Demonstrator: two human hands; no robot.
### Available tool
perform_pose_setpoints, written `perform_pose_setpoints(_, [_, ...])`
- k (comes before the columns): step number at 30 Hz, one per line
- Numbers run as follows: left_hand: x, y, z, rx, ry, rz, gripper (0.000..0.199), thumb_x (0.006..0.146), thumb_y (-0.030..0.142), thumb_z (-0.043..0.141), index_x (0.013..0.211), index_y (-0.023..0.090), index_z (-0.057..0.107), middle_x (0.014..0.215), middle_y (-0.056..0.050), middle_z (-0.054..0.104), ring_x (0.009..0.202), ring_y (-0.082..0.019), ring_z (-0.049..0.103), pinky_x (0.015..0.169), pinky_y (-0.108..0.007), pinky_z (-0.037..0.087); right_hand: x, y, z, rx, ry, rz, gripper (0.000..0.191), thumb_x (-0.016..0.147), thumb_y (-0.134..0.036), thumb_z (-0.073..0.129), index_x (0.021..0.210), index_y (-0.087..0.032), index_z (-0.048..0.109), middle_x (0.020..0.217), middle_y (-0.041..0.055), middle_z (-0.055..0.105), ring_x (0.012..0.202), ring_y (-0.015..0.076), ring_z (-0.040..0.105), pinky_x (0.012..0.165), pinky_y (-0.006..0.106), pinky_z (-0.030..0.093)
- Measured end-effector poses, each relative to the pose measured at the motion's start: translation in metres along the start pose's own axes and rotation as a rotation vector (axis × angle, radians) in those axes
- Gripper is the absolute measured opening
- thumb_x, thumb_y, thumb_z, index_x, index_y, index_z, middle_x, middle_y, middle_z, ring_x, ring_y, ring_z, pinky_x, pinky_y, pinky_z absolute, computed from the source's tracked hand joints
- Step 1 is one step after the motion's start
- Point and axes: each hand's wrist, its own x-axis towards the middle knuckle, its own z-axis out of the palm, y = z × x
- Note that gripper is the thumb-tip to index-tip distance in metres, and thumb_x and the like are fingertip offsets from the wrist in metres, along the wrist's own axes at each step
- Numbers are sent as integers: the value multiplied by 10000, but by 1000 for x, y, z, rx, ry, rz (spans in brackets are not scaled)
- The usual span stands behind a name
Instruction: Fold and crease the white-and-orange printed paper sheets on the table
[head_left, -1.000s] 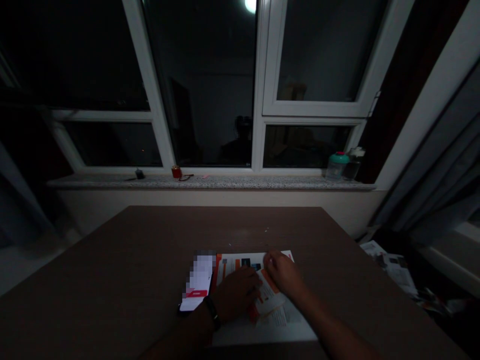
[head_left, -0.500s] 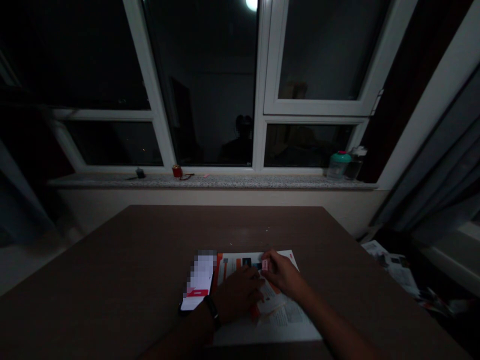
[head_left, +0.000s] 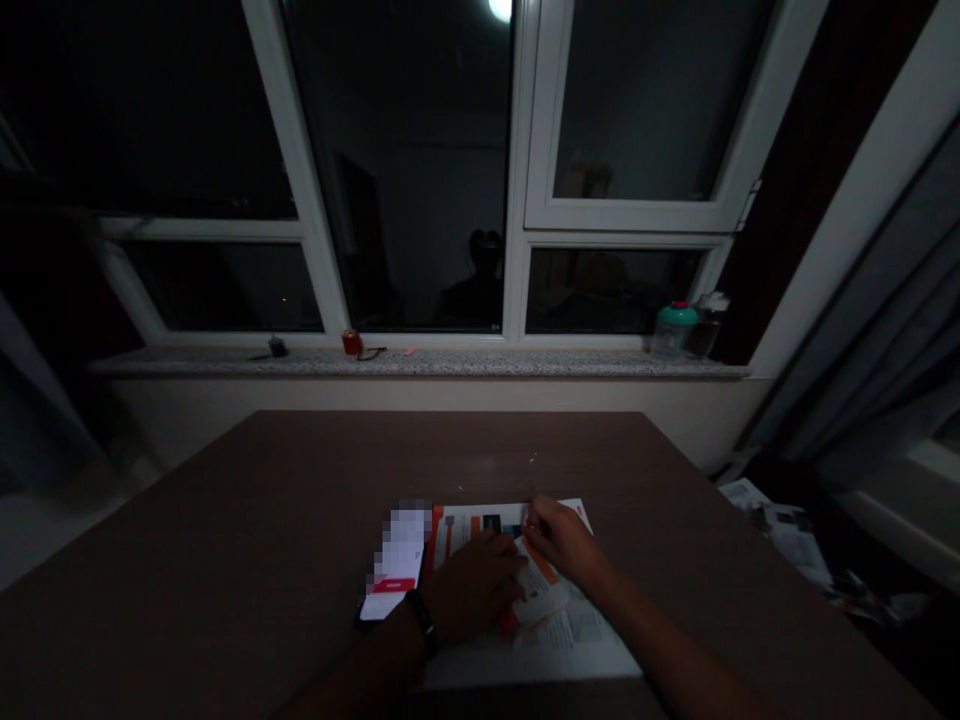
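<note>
My left hand (head_left: 477, 588), with a dark band on its wrist, lies flat over a printed sheet or booklet (head_left: 555, 662), fingers spread. At the upper right of the print, my right hand (head_left: 566, 540) is closed on a small pink-and-white block that looks like an eraser (head_left: 528, 521), mostly covered by the fingers. The block is at the print's surface; dim light hides whether it touches. A loose paper piece (head_left: 541, 606) lies on the print between my forearms. Left of the print, a phone (head_left: 390, 603) shows a lit, partly blurred screen.
Small white bits (head_left: 533, 458) lie on the brown table (head_left: 225, 560) beyond the print. On the window sill (head_left: 465, 366) stand a red container (head_left: 352, 343), a small dark bottle (head_left: 277, 346) and a green-lidded bottle (head_left: 675, 330). Papers (head_left: 787, 535) lie beyond the table's right edge.
My right hand has turned slightly, so its fingers now cover more of the eraser. My left hand stays flat on the print.
</note>
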Motion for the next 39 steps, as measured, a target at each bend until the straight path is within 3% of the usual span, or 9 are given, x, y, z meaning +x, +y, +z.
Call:
perform_pose_setpoints(5, [-2, 1, 0, -23, 0, -50, 207, 952, 189, 479, 1136, 215, 573, 1146, -46, 576, 1079, -227, 499, 968, -358, 394, 0, 2, 1, 32, -7, 43, 104, 795, -106, 545, 750, -194, 513, 726, -23, 577, 674, 127, 547, 619, 201, 365])
perform_pose_setpoints(16, [-1, -1, 1, -69, 17, -89, 262, 907, 61, 417, 1081, 196, 559, 1108, -52, 601, 1045, -208, 533, 928, -340, 430, -13, -2, 4, 209, -161, 63, 129, 732, -118, 634, 692, -186, 532, 613, -69, 549, 567, 97, 505, 545, 177, 343])
perform_pose_setpoints(24, [0, -8, 10, 44, 63, -84, 291, 921, 67, 412, 1155, 183, 539, 1227, -71, 550, 1160, -224, 479, 1060, -385, 328, -7, 0, 1, 221, 35, 77, 98, 806, -235, 638, 757, -184, 569, 643, -42, 566, 579, 112, 507, 553, 197, 361])
perform_pose_setpoints(27, [-1, -12, 10, 60, 84, -89, 302, 901, 75, 446, 1163, 196, 535, 1245, -58, 546, 1177, -223, 473, 1105, -408, 265, -5, 0, 3, 229, 4, 64, 79, 799, -236, 645, 785, -186, 584, 646, -43, 559, 578, 113, 501, 545, 195, 356])
perform_pose_setpoints(33, [-2, -11, 7, 12, 83, -168, 301, 844, 66, 475, 1103, 217, 498, 1172, -46, 583, 1143, -229, 497, 1077, -440, 295, 1, -4, 10, 271, -20, 71, 81, 811, -172, 586, 890, -190, 593, 723, -22, 602, 641, 123, 546, 593, 199, 400])
perform_pose_setpoints(39, [-1, -14, 10, 35, 46, -217, 270, 863, 41, 408, 1068, 202, 481, 1123, -55, 594, 1086, -218, 540, 1052, -426, 322, 8, -1, 15, 193, 4, 43, 83, 777, -129, 583, 794, -193, 534, 737, -12, 603, 656, 127, 546, 602, 205, 387])
